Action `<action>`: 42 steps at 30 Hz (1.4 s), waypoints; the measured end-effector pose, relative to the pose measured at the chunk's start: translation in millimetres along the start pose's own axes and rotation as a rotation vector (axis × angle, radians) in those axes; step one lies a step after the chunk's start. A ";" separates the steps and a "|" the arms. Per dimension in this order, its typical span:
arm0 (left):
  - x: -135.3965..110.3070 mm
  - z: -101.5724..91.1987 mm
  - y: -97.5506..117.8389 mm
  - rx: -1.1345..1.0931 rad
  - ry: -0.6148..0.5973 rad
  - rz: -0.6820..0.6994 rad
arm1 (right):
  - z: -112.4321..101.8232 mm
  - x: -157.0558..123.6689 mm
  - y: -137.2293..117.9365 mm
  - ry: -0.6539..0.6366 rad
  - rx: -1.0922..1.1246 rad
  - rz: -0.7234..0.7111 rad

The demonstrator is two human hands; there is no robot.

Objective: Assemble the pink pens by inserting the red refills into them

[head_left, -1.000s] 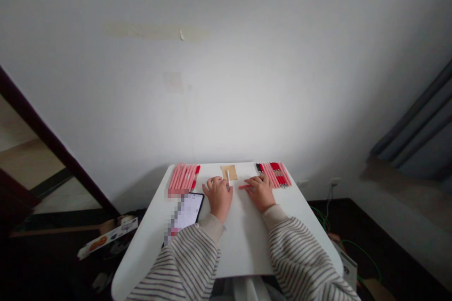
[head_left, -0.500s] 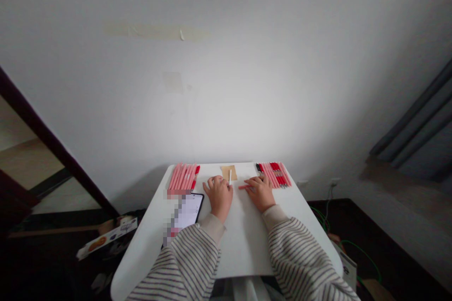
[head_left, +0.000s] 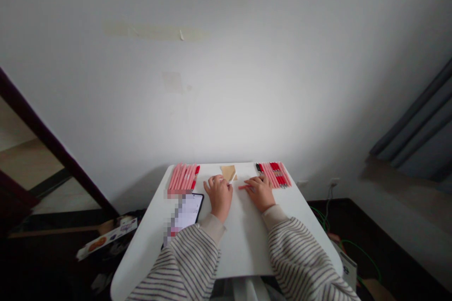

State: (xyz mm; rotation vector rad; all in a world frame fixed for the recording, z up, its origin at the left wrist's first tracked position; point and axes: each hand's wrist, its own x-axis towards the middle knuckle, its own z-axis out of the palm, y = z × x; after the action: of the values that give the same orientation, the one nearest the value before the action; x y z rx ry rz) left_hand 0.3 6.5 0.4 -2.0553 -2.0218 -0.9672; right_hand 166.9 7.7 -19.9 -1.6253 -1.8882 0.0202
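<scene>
My left hand (head_left: 221, 194) is closed, with a thin white stick (head_left: 232, 177) between its fingertips. The stick looks like a pen refill and leans to the right over a small tan piece of paper (head_left: 229, 172). Off to the right, my right hand (head_left: 260, 193) is closed on a slim pink pen barrel (head_left: 242, 187), whose end points left toward the other hand. A gap separates barrel and stick. My fingers hide most of the barrel.
Pink pen barrels (head_left: 181, 177) with red ends lie side by side at the table's back left. A row of pink, red and black pens (head_left: 277, 175) lies at the back right. A phone (head_left: 189, 209) is left of my left hand. The wall (head_left: 226, 127) stands behind the white table (head_left: 243, 240).
The white stick in my left hand has swung from nearly upright to leaning right. My right hand and the pink pen barrel have stayed in place.
</scene>
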 end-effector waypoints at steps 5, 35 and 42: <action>0.5 -1.6 -0.1 -0.052 0.019 0.009 | -0.4 0.3 -0.4 -0.005 -0.023 -0.006; 4.9 6.7 -8.8 -0.217 0.084 -0.080 | 0.6 4.1 7.3 0.286 0.010 0.011; 4.8 4.7 -9.0 -0.218 0.080 -0.071 | 0.7 4.1 9.1 0.320 -0.030 0.083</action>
State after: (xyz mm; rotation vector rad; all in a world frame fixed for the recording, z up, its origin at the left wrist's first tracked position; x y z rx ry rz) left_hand -6.7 13.9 -4.2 -2.0193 -2.0417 -1.3144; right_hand 174.5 13.7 -22.3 -1.6170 -1.5844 -0.2215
